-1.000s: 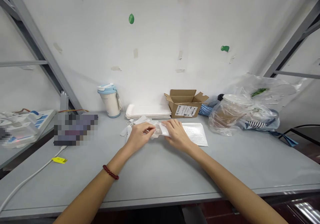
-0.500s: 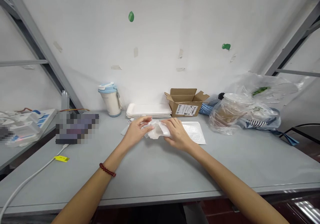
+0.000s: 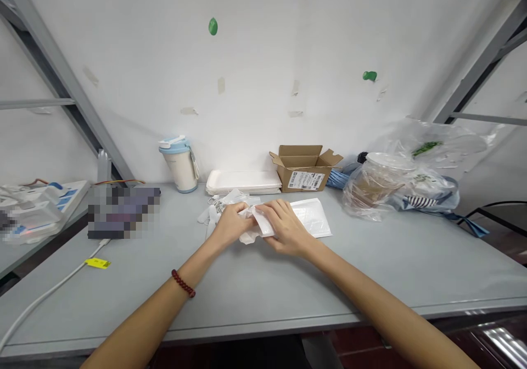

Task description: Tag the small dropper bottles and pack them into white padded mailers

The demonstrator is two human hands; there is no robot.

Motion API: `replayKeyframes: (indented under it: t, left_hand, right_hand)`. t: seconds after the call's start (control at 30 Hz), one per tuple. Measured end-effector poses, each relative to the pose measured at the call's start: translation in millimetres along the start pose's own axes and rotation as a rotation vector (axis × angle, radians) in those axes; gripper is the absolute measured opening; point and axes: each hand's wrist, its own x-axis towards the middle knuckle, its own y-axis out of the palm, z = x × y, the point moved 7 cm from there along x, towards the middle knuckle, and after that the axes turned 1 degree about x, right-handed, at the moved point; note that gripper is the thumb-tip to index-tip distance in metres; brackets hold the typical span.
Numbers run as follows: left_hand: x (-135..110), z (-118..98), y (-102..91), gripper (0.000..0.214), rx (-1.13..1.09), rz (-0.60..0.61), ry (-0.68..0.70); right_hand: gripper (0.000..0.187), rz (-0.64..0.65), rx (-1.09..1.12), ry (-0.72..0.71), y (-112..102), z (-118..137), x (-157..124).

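Pinching a small white packet [image 3: 258, 223] between them, the left hand [image 3: 229, 227] and the right hand [image 3: 285, 230] are drawn close together just above the desk [image 3: 263, 297]. Both sets of fingers are closed on the packet, which sits between the two hands with a crumpled white flap hanging under it. The material looks thin and crinkly, so a light grip near its edges probably suits it better than a hard squeeze. Working low over the desk should stop anything from dropping far. A red bead bracelet [image 3: 183, 284] circles the left wrist.

Far to the left of the hands, a white cable [image 3: 45, 298] with a yellow tag [image 3: 97, 263] trails across the grey surface. Just behind the left hand lies a loose pile of white wrappers [image 3: 214, 212]. Further back on that side is a lidded tumbler [image 3: 179, 165]. Straight behind the hands is a stack of white trays [image 3: 244, 182], and an open cardboard box [image 3: 304, 170] stands beside it. A flat white pouch [image 3: 315, 221] lies touching the desk just right of the right hand. Well off to the right are clear plastic bags [image 3: 391, 188] bundled around a container.

A white wall [image 3: 263, 83] closes off the back, marked with tape scraps and two green spots. Grey metal struts [image 3: 66, 86] slant up at either side.
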Motion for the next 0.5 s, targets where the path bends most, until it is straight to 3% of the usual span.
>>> replayKeyframes:
  t: [0.17,0.3,0.4,0.5]
  left_hand:
    - [-2.0,1.4,-2.3,0.025,-0.181,-0.109,-0.027]
    - [-5.6,13.9,-6.9,0.021,-0.325,-0.195,-0.182]
    - [-5.6,19.5,-3.5,0.02,-0.414,-0.085,-0.277]
    - [-4.7,21.1,-1.5,0.026,-0.479,0.094,-0.329]
  right_hand:
    - [0.073,0.039,-0.141,-0.013,4.7,3.7,0.7]
    - [0.076,0.002,-0.269,0.01,7.3,-0.1,0.7]
    - [0.058,-0.045,-0.302,0.055,8.4,-7.4,-0.2]
    - [0.048,0.013,-0.247,0.097,14.3,-16.2,-1.4]
